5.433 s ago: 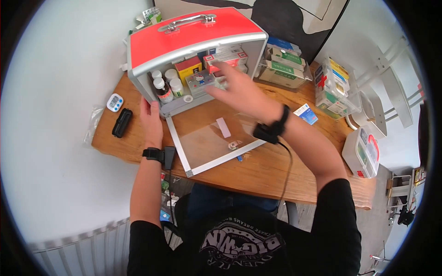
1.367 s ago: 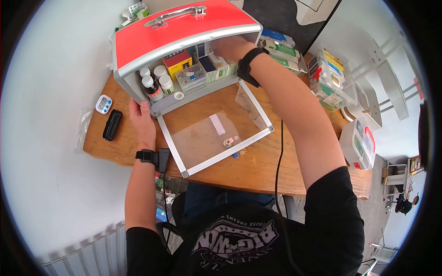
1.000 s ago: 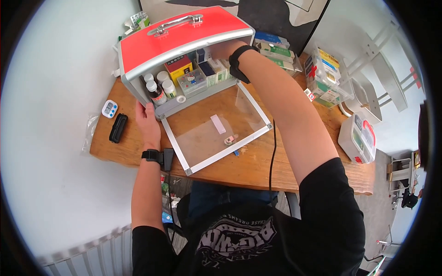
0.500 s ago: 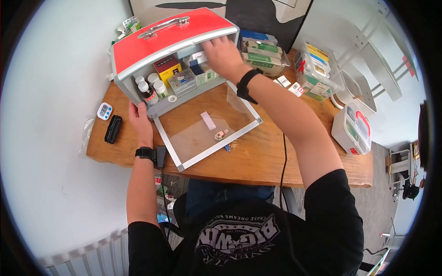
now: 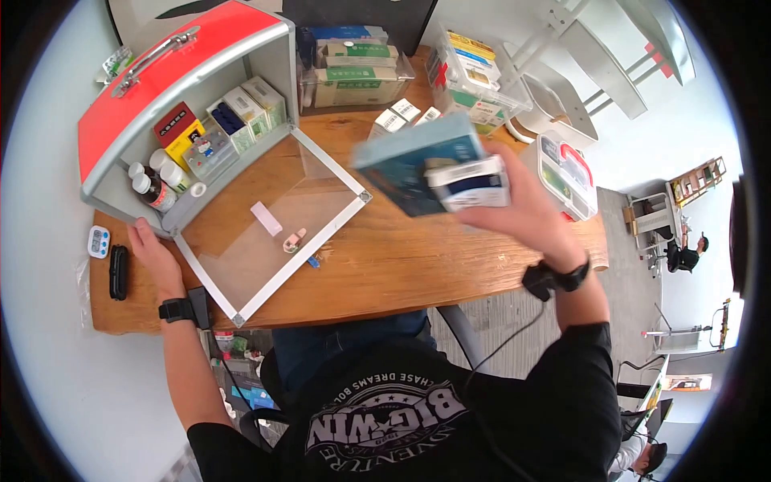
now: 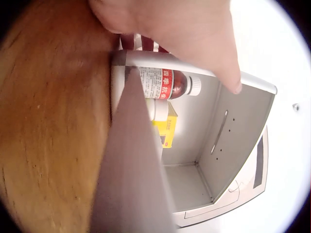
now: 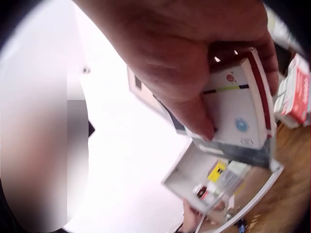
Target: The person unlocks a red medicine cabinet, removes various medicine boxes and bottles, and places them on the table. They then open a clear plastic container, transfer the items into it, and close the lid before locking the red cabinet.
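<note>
The right hand (image 5: 530, 205) was clamped on two boxes at once, a blue-green box (image 5: 409, 161) and a smaller white box (image 5: 468, 183), with the thumb on one side and the fingers on the other, perhaps because one grip could carry both. These boxes were in the air above the right part of the table (image 5: 385, 269), well apart from the red case (image 5: 217, 36), whose open side looked to the table's near edge. The left hand (image 5: 158, 261) rested at the lower corner of this case, probably so that it would not slide; the fingers were half hidden in the left wrist view, so I could not tell if they pinched the wall. The clear, silver-edged door (image 5: 301, 259) lay folded down on the table, which left the front free for a hand. Inside, the bottles (image 5: 171, 172) stood grouped near the left wall, a place where they should topple less easily, while the cartons (image 5: 265, 98) stood upright, side by side, near the right wall beside the small clear box (image 5: 210, 157), as if to save space.
</note>
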Action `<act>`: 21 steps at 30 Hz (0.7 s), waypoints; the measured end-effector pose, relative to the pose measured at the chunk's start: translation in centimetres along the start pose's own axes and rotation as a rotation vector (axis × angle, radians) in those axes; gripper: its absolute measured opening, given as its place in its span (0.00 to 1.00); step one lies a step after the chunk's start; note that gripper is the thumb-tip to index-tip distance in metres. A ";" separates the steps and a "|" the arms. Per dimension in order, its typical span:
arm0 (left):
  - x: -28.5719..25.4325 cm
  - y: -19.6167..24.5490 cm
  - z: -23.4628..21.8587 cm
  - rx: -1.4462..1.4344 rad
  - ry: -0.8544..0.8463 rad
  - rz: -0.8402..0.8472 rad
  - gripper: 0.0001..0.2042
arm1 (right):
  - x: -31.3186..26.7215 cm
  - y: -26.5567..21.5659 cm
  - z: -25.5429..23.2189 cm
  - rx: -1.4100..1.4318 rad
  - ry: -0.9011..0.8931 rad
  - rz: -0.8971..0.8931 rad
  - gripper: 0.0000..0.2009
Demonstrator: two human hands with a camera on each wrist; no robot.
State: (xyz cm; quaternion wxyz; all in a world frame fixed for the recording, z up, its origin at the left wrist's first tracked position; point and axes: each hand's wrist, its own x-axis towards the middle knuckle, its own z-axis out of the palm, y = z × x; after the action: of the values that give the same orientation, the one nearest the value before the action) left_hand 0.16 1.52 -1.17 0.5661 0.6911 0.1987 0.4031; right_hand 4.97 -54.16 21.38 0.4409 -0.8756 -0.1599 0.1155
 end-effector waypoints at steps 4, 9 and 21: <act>0.4 -0.7 -0.7 -0.021 -0.017 -0.085 0.25 | -0.4 6.7 -5.6 0.099 -0.152 0.371 0.33; -0.2 1.0 0.1 -0.067 -0.023 -0.076 0.27 | 3.4 15.3 -7.1 0.524 -0.252 0.572 0.25; -0.7 1.3 0.3 -0.002 -0.021 -0.098 0.29 | 1.9 13.2 -2.3 -0.583 0.093 0.136 0.48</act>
State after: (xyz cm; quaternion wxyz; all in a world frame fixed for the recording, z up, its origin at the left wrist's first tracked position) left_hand -0.24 0.49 -0.13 0.5878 0.6843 0.2257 0.3678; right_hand 9.80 -62.48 11.94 0.1689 -0.9784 -0.1067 0.0536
